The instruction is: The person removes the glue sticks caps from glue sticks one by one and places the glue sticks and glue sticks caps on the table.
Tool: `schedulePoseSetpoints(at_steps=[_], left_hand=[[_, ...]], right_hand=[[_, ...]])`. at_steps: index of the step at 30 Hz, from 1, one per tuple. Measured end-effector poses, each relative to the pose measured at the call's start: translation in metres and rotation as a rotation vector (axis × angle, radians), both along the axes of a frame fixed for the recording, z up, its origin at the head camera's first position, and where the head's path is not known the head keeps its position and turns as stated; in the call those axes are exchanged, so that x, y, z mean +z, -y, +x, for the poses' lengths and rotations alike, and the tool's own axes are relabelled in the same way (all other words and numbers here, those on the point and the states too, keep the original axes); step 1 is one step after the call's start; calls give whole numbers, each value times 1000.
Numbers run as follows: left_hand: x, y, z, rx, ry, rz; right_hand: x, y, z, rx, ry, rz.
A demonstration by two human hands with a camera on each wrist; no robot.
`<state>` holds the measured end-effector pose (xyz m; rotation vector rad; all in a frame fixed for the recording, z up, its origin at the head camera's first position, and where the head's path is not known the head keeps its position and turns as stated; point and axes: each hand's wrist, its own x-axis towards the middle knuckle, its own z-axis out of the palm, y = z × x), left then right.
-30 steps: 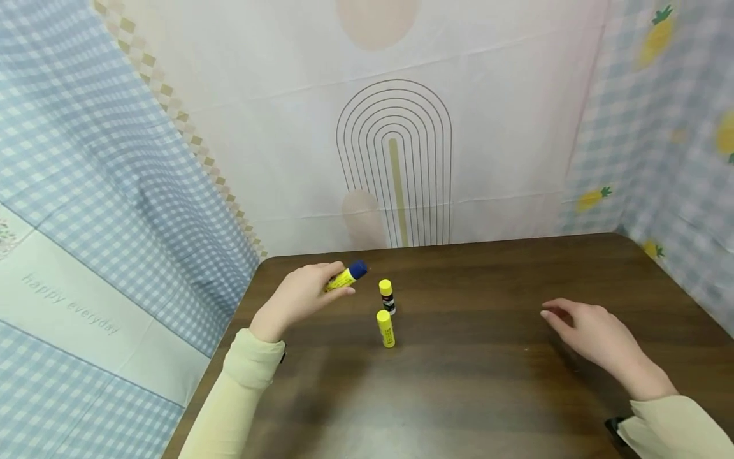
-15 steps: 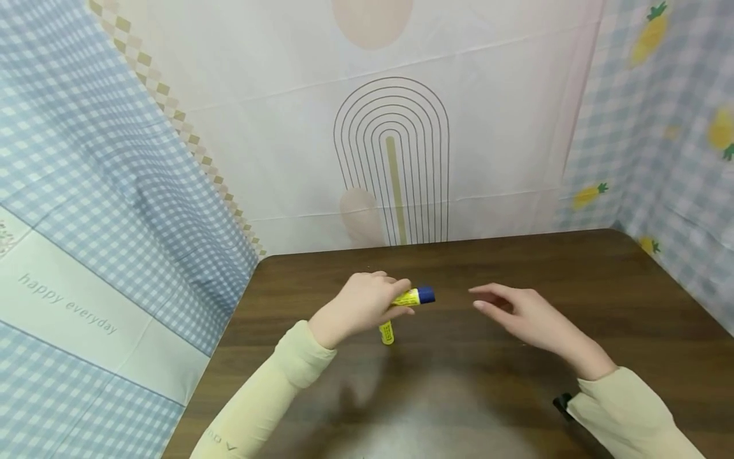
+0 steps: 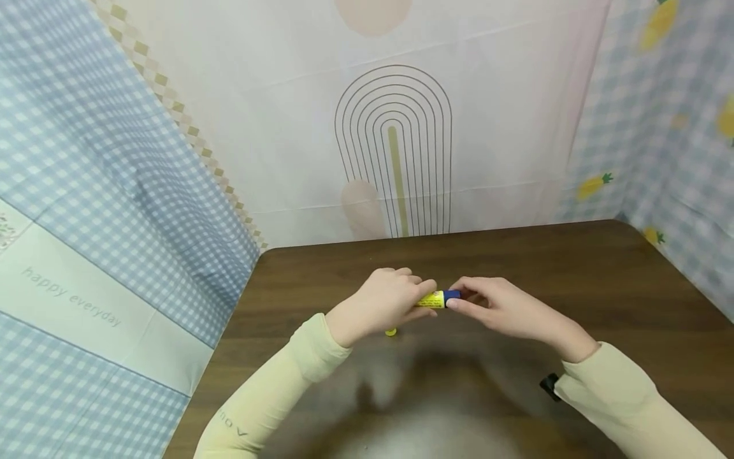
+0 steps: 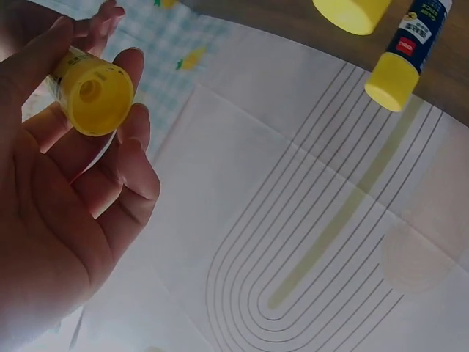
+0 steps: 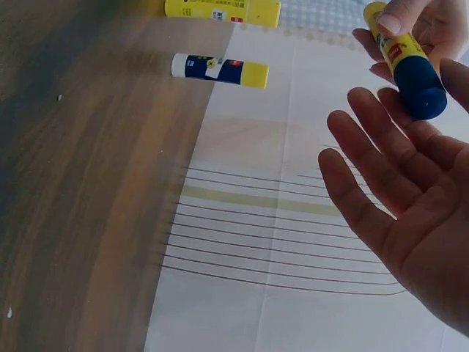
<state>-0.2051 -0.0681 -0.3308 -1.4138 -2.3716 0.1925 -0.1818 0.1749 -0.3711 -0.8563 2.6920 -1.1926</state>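
My left hand (image 3: 390,299) grips a yellow glue stick (image 3: 431,299) by its body, holding it level above the table. Its dark blue cap (image 3: 452,296) points right, and my right hand (image 3: 504,309) pinches that cap between thumb and fingers. The hollow yellow base of this glue stick (image 4: 102,99) faces the left wrist camera. Two more glue sticks stand on the table behind my left hand: a yellow one (image 5: 220,10) and a navy-and-white one (image 5: 216,69) with a yellow cap. In the head view, my left hand hides most of them.
The brown wooden table (image 3: 573,268) reaches back to a pale cloth (image 3: 275,159) with an arch print. Blue checked cloth (image 3: 86,115) hangs at the left, and more with pineapples (image 3: 593,186) at the right.
My left hand has carried the glue stick to the right, in front of the standing ones. My right hand has come in from the right and taken hold of the blue cap.
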Motion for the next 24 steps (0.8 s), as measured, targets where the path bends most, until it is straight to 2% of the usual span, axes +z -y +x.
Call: schedulePoseSetpoints(at_steps=[5, 9, 18, 24], left_hand=[[-2, 1, 4, -7, -42, -10], [-3, 1, 5, -24, -65, -11], [1, 0, 5, -70, -88, 16], [4, -1, 6, -108, -68, 37]], right_hand=[[2, 1, -1, 24, -37, 33], [-1, 1, 3, 26, -102, 19], [-8, -3, 6, 17, -319, -100], [-12, -6, 4, 72, -462, -156]])
